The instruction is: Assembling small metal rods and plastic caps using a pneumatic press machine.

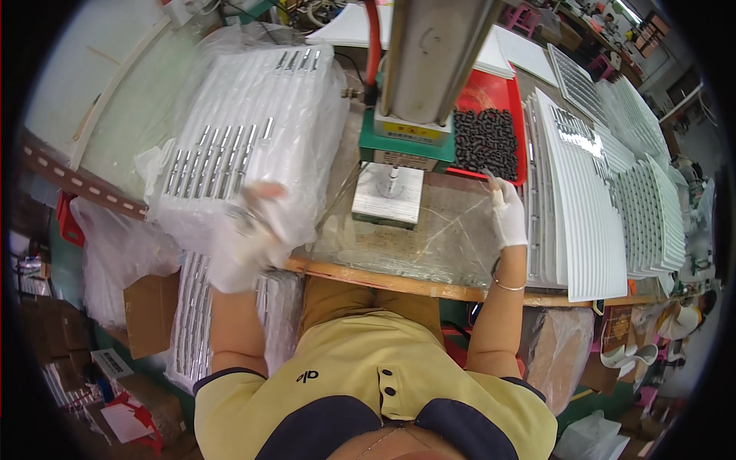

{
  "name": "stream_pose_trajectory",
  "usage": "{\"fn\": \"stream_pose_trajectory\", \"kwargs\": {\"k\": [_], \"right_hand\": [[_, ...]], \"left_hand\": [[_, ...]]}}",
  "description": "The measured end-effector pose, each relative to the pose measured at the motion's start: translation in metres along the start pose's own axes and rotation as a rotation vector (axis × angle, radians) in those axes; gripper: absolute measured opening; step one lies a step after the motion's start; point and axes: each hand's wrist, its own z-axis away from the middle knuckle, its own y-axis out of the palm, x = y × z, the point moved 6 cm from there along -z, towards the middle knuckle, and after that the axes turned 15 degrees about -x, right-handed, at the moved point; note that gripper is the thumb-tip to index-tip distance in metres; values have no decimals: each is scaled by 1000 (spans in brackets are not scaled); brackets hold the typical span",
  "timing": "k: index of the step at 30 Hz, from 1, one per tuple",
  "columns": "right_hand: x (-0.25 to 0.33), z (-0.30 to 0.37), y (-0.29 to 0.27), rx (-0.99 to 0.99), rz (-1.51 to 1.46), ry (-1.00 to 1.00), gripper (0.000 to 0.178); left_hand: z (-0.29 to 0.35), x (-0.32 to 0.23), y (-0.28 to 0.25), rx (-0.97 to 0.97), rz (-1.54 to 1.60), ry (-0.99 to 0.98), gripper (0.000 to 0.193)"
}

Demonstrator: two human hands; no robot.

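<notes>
My left hand, in a white glove with bare fingertips, is smeared by motion beside the plastic-wrapped white ribbed tray. Shiny metal rods lie in rows in that tray. Whether the hand holds anything is unclear. My right hand, gloved the same way, is at the near right corner of a red tray of small black parts. Its thumb and finger pinch something small and greyish. Between the hands stands a bench press with a green head. A short metal pin stands upright on its pale block.
Stacked white ribbed trays stand on the right, some holding shiny metal parts. The wooden table edge runs before my lap. A red hose hangs beside the press cylinder. Cardboard boxes and wrapped rods are below at left.
</notes>
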Motion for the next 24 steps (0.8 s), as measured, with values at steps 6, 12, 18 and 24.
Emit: {"fn": "stream_pose_trajectory", "kwargs": {"k": [6, 12, 18, 24], "right_hand": [[-10, -21, 25, 149, 361, 102, 24], [17, -46, 37, 151, 523, 20, 23], [10, -64, 73, 257, 559, 92, 27], [-3, -66, 95, 323, 616, 146, 31]], "left_hand": [[-156, 3, -35, -194, -886, 358, 43], [-186, 33, -3, 27, -1501, 277, 43], [-173, 28, -19, -81, -934, 219, 27], [-44, 5, 17, 45, -230, 104, 16]]}}
